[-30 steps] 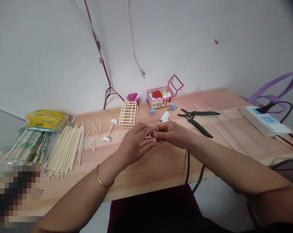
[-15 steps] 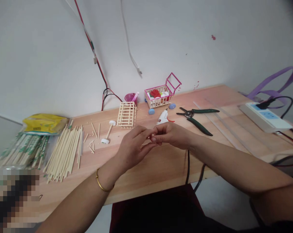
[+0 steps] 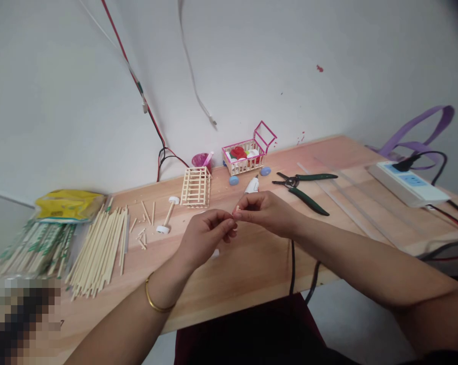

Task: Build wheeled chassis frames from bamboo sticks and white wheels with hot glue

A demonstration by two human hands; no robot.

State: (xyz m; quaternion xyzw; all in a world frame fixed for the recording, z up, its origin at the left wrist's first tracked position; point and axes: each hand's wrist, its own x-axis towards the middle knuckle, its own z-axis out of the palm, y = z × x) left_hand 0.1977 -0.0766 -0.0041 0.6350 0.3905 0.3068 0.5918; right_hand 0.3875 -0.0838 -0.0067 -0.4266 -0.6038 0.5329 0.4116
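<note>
"What are the hands doing?"

"The bare left hand (image 3: 206,238) and bare right hand (image 3: 267,214) meet fingertip to fingertip above the pale wooden tabletop (image 3: 247,274). The right grip pinches a small pale piece (image 3: 238,208), between thumb and forefinger."

"Can you see its shape?"

"No, just a sliver shows; the fingers cover the rest. The left grip is drawn together beside it, but I cannot tell whether it holds anything."

"Anything under them?"

"A small whitish object (image 3: 216,253) peeks out below the left hand, too little of it to name. Behind the right hand stands out the front of a white glue gun (image 3: 253,184); its rear is hidden."

"And farther back?"

"A crate of pale wooden sticks (image 3: 196,187), partly covering a purple cup (image 3: 199,160). Beside the crate lies a wooden rod with two white round wheels (image 3: 168,215). The pink-rimmed stick cart (image 3: 244,158) holds red, white and green bits that I can't make out."

"The lower left corner?"

"Blocky pixels blot it out, near the heap of loose pale sticks (image 3: 100,251). Both forearms run off the frame."
</note>
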